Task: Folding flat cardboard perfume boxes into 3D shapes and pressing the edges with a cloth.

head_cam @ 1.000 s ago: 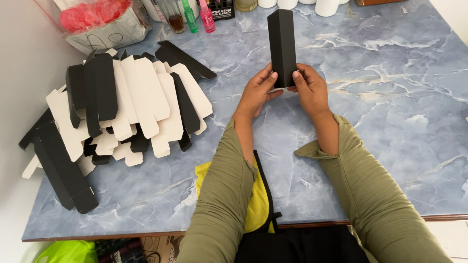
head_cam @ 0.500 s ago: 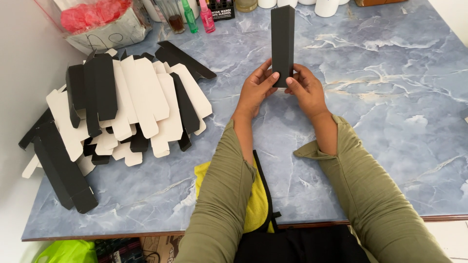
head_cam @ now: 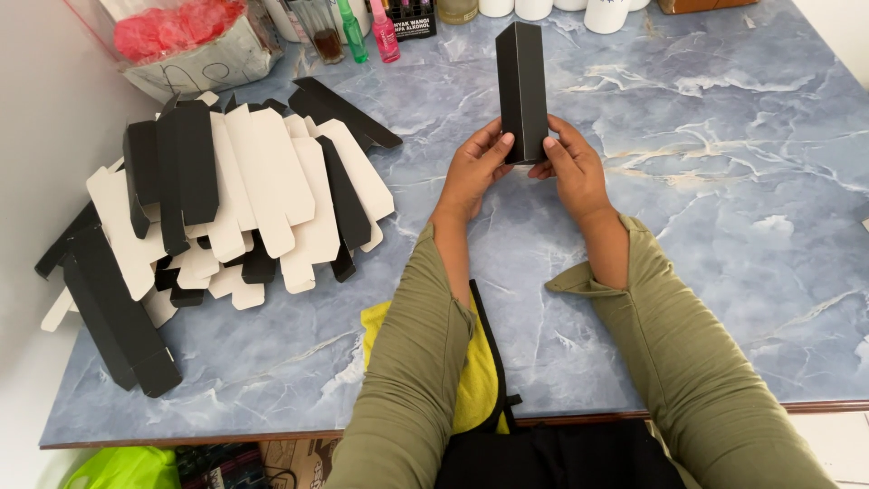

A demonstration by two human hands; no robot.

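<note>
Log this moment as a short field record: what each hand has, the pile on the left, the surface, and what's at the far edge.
left hand: grips the near end of the black carton
right hand: grips the same end, opposite side
black carton: folded up into a long box, held above the table
stack of flat cartons: black and white, fanned out at left
table: blue-grey marble pattern
far edge: green bottle, pink bottle

Small packing workspace, likely home setup. My blue marble-look tabletop pushed against plain white wall. Heap of flat black-and-white carton blanks at my left; small bottles and white jars along far edge.
</note>
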